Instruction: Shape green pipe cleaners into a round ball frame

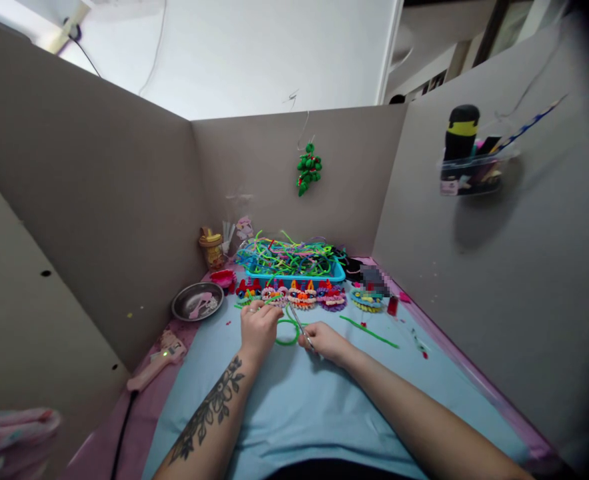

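Our left hand (261,327) pinches a green fuzzy stem (287,343), its grip narrow, with the stem's loop between our hands over the blue-covered table (319,413). Our right hand (323,340) grips a slim silver tool (298,323) near that loop. Beyond, colourful fuzzy pieces (301,295) sit before a blue tray (339,275).

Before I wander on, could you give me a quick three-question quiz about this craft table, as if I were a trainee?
1. Which hand holds the slim metal tool?
2. True or false: a green ornament hangs in front of the back panel, above the tray.
3. What colour is that tray, which is heaped with fuzzy strips? A: pink. B: blue. C: yellow.

Key: 1. The right hand. 2. True. 3. B.
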`<state>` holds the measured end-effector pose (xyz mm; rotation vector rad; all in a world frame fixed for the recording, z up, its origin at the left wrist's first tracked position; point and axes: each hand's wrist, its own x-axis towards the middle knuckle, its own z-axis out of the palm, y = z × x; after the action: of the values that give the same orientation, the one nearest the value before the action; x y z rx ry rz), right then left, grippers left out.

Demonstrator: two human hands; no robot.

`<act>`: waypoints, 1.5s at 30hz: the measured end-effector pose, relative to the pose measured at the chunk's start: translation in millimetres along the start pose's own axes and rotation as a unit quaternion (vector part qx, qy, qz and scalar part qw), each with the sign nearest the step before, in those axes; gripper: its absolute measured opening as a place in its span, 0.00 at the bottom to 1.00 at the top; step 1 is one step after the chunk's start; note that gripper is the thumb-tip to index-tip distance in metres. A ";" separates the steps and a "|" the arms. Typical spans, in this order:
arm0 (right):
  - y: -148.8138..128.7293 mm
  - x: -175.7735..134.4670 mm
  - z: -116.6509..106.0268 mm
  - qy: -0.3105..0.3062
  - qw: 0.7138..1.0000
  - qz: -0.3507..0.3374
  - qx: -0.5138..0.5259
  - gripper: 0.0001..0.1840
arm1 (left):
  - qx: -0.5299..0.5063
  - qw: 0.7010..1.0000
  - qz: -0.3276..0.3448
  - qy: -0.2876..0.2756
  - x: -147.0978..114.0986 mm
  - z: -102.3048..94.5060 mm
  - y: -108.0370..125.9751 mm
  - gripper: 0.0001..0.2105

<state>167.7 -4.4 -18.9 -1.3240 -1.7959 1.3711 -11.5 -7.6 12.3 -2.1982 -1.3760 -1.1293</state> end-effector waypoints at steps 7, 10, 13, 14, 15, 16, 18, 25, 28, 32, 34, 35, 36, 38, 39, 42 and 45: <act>-1.1 -1.9 -34.7 0.070 0.992 -0.044 0.093 0.16 | -0.030 0.999 -0.020 0.000 -0.2 3.9 -5.3 0.07; -1.8 -13.7 -72.8 0.194 0.975 -0.085 0.061 0.24 | -0.048 0.998 -0.037 0.003 0.3 6.8 -14.6 0.07; 4.2 -31.4 -107.5 0.253 0.966 -0.031 -0.040 0.24 | -0.077 0.994 -0.073 0.012 1.0 9.2 -24.9 0.07; 8.1 -37.3 -115.2 0.249 0.966 -0.024 -0.072 0.21 | -0.085 0.992 -0.087 0.017 1.3 9.8 -27.7 0.07; 12.9 -42.7 -120.6 0.242 0.965 -0.014 -0.098 0.19 | -0.090 0.991 -0.101 0.021 1.5 10.3 -30.0 0.06; 18.5 -47.5 -123.8 0.239 0.964 -0.002 -0.119 0.18 | -0.095 0.988 -0.116 0.025 1.7 10.7 -31.7 0.06; 30.9 -55.6 -125.3 0.229 0.960 0.004 -0.160 0.18 | -0.103 0.985 -0.139 0.029 1.9 10.9 -33.6 0.06; 53.6 -69.5 -113.3 0.150 0.899 -0.103 -0.398 0.15 | -0.112 0.982 -0.148 0.020 2.1 8.8 -31.5 0.06; 50.2 -67.5 -106.1 0.097 0.883 -0.084 -0.451 0.15 | -0.112 0.982 -0.150 0.020 1.9 8.4 -31.9 0.07; 38.2 -66.6 -99.2 0.061 0.869 -0.040 -0.490 0.14 | -0.116 0.981 -0.156 0.028 1.1 9.4 -33.8 0.07; 25.4 -66.4 -94.4 0.060 0.859 -0.010 -0.508 0.13 | -0.117 0.980 -0.158 0.029 0.8 10.1 -33.8 0.07; 17.4 -64.7 -90.4 0.068 0.854 -0.006 -0.515 0.13 | -0.117 0.980 -0.157 0.026 0.7 10.4 -33.4 0.07; 9.1 -61.1 -84.9 0.085 0.850 -0.013 -0.520 0.12 | -0.117 0.981 -0.155 0.023 0.6 10.6 -32.9 0.07; -6.2 -46.7 -69.2 0.103 0.851 -0.071 -0.510 0.12 | -0.118 0.982 -0.148 0.016 0.6 10.8 -31.6 0.07; -11.8 -36.1 -59.5 0.096 0.854 -0.099 -0.502 0.12 | -0.118 0.983 -0.144 0.014 0.5 10.8 -31.1 0.07; -18.7 2.3 -30.1 0.074 0.849 -0.123 -0.508 0.10 | -0.117 0.984 -0.134 0.011 0.5 10.6 -31.2 0.07; -18.8 30.5 -16.9 0.042 0.852 -0.114 -0.509 0.07 | -0.118 0.984 -0.134 0.015 0.6 10.0 -33.1 0.07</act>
<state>162.7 30.1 -0.1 -1.4947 -2.6292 0.1332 -35.3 15.2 1.7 -2.1859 -1.6364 -1.4841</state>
